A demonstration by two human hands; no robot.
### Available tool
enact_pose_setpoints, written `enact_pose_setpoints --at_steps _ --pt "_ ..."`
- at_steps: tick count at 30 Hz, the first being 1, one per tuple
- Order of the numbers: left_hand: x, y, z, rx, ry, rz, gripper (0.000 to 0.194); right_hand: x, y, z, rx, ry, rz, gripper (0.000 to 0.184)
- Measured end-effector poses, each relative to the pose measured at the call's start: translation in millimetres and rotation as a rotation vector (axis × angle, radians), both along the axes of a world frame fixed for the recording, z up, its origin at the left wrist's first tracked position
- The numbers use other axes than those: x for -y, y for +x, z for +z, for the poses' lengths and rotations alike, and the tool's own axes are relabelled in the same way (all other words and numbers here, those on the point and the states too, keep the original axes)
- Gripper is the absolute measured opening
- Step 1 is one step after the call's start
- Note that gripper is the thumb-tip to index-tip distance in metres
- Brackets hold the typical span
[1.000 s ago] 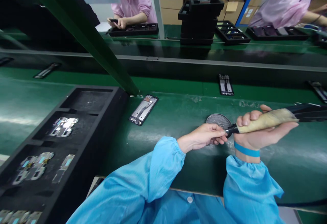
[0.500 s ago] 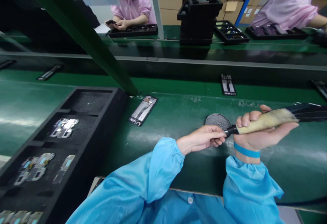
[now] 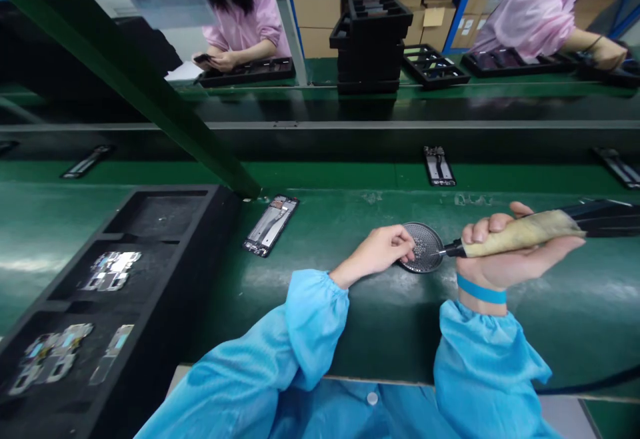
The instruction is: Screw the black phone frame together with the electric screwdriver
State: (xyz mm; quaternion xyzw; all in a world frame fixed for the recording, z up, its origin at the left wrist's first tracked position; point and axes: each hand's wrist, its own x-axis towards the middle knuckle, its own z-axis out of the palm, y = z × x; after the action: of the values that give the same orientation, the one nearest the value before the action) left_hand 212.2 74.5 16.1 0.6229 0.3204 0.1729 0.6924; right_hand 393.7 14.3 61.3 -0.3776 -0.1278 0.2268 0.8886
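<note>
Left hand (image 3: 387, 250) over a mesh dish (image 3: 426, 259), right hand (image 3: 505, 265) around a taped tool (image 3: 523, 233).
The left fingertips are pinched together at the dish's 9 o'clock, hiding part of its rim; whether they grip something tiny, I cannot tell. The right fingers are wrapped around the tool, its thin tip at the dish's 3 o'clock, its dark rear end unclear at the right edge. On the green bench (image 3: 310, 319), a phone frame (image 3: 271, 225) lies between 9 and 10 o'clock from the dish; the black tray (image 3: 165, 292) at 8 o'clock is cut off. Beyond, at 11 and 2 o'clock, are two people in pink, with boxes (image 3: 320, 9) behind.
</note>
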Motion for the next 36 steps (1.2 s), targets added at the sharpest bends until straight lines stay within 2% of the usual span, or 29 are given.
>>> enact_pose_setpoints --at_steps 2,4,6,8,11,13,17,23,26,32,34,36 --pt "-8.7 1.6 1.7 -0.101 0.323 0.004 0.009 -0.1 0.5 -1.6 0.036 0.003 -0.011 0.086" --pt "-12.8 4.6 2.6 -0.189 0.609 -0.027 0.013 -0.5 0.3 -3.2 0.061 0.005 -0.009 0.085" --pt "-13.0 7.9 2.6 -0.254 0.786 -0.066 0.019 -0.7 -0.1 -4.1 0.059 -0.002 0.004 0.085" --pt "-11.4 10.2 2.4 -0.282 0.86 -0.082 0.025 -0.5 -0.4 -4.2 0.042 -0.009 0.014 0.085" --pt "-8.3 11.4 4.3 -0.237 0.803 -0.057 0.021 0.2 -0.8 -3.2 0.024 -0.015 0.008 0.086" --pt "-6.3 11.7 7.4 -0.151 0.651 -0.062 0.016 0.6 -1.4 -2.0 0.022 -0.018 0.009 0.085" --pt "-3.0 15.0 13.7 -0.018 0.344 -0.133 0.017 0.3 -2.6 0.0 0.015 -0.019 0.009 0.085" --pt "-1.5 20.9 10.6 0.058 0.074 -0.118 0.01 -1.2 -3.6 1.6 0.006 -0.008 0.0 0.089" --pt "0.1 21.5 8.3 0.066 -0.009 -0.115 0.009 -1.2 -5.1 2.3 0.002 -0.012 0.006 0.086" --pt "1.0 19.5 5.7 0.0 0.042 -0.177 0.015 -0.9 -3.0 0.8 -0.008 0.002 -0.001 0.084" --pt "-2.6 16.3 5.0 -0.023 0.125 -0.174 0.015 -0.4 -1.8 0.7 -0.006 0.004 -0.021 0.085" --pt "-7.5 12.1 5.1 -0.046 0.305 -0.129 0.015 0.5 -2.0 1.3 0.017 0.0 -0.053 0.084"
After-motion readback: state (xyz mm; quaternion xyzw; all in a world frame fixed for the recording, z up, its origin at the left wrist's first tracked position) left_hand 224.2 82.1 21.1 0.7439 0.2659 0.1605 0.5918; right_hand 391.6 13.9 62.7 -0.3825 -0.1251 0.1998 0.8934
